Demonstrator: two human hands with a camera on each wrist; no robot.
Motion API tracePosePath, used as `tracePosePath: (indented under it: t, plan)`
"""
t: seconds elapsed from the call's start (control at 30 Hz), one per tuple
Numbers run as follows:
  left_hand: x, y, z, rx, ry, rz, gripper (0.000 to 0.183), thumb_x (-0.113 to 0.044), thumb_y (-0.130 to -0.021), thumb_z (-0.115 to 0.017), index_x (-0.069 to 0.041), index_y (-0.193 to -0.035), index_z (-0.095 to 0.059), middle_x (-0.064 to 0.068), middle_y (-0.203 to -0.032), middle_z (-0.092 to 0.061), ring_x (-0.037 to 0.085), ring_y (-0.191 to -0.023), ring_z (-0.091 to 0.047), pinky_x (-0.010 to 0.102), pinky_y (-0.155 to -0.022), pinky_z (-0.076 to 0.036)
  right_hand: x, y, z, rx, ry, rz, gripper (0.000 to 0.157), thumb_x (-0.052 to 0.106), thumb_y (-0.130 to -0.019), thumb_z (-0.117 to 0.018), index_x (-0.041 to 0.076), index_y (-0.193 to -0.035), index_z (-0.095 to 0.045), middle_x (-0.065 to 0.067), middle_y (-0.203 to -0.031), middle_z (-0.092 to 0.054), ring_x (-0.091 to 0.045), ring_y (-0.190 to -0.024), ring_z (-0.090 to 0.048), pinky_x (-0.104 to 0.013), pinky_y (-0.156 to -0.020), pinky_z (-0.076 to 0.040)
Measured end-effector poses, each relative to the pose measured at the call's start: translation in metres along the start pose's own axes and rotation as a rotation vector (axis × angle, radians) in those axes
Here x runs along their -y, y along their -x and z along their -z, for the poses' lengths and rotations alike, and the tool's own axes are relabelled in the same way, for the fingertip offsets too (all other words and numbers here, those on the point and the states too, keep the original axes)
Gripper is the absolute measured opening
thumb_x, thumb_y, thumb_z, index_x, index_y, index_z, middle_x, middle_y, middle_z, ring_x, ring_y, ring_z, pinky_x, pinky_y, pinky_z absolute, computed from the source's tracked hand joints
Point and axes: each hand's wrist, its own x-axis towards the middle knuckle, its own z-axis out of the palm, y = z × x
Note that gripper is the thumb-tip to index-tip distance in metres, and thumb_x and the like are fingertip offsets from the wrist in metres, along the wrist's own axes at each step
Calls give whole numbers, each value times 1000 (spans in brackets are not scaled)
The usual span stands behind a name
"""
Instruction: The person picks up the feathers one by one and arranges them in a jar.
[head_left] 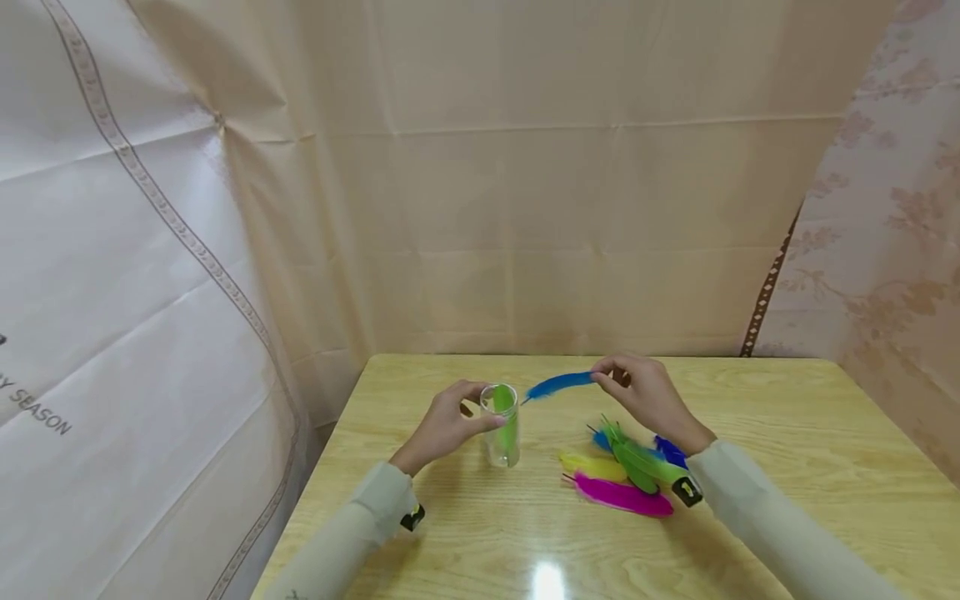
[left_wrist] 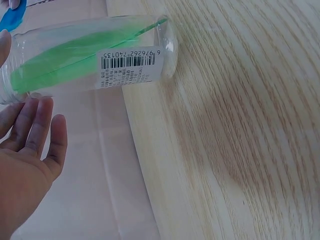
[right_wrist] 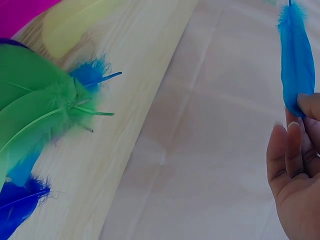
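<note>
My left hand (head_left: pixel 447 423) holds a clear glass jar (head_left: pixel 492 452) near its mouth, fingers and thumb on either side of it. The jar stands upright on the table. Inside it leans a green feather (left_wrist: pixel 60 60), quill end down at the base, and a white barcode label (left_wrist: pixel 131 67) is stuck on the glass. My right hand (head_left: pixel 651 398) pinches a light blue feather (head_left: pixel 558 384) by its rounded tip, between thumb and fingers. The feather lies nearly level in the air, its quill end pointing left, close beside the jar's rim.
Below my right forearm lies a loose pile: green feathers (head_left: pixel 633 460), a magenta feather (head_left: pixel 624 495), a yellow feather (head_left: pixel 600 468) and a dark blue feather (head_left: pixel 670 452). More light blue feather (right_wrist: pixel 90 75) shows beneath the green. The wooden table (head_left: pixel 420 379) ends at a hanging beige cloth (head_left: pixel 480 208).
</note>
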Motion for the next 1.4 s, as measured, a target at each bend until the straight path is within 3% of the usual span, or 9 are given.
tracePosePath:
  t: [0.27,0.67,0.9,1.1,1.4]
  plan:
    - [-2,0,1,13,4,6,57,-47,-89,-80,-20,-136,-64,9,-127,-64,15,-107,-58,40,-89,-52,8,-6,-5,-4,-16,32,3,14,-98,-73,14,-99,-76,7,-84,-65,-12,-69,-54,-26,-61,-49]
    - [-2,0,0,15,9,11,54,-47,-89,-80,-22,-134,-65,1,-123,-65,14,-107,-58,38,-87,-53,17,-14,-13,-10,-33,74,4,8,-95,-76,11,-98,-77,4,-89,-68,-11,-74,-58,-26,-64,-52]
    - [-1,0,0,20,10,6,57,-47,-90,-79,-18,-136,-65,8,-125,-64,15,-107,-58,41,-88,-52,24,-19,-17,-9,-40,111,5,8,-95,-75,12,-97,-77,5,-91,-67,-10,-76,-59,-28,-65,-54]
    - [-1,0,0,23,5,7,56,-49,-90,-79,-21,-137,-64,4,-125,-64,14,-107,-58,40,-89,-52,27,-23,-19,-27,-35,158,5,7,-95,-75,11,-97,-76,4,-92,-67,-10,-76,-58,-32,-63,-54]
    - [-2,0,0,16,8,11,54,-48,-89,-80,-24,-134,-65,-7,-118,-63,13,-106,-58,39,-88,-52,34,-29,-22,-67,16,211,7,5,-93,-77,10,-97,-76,3,-93,-69,-12,-75,-56,-28,-62,-51]
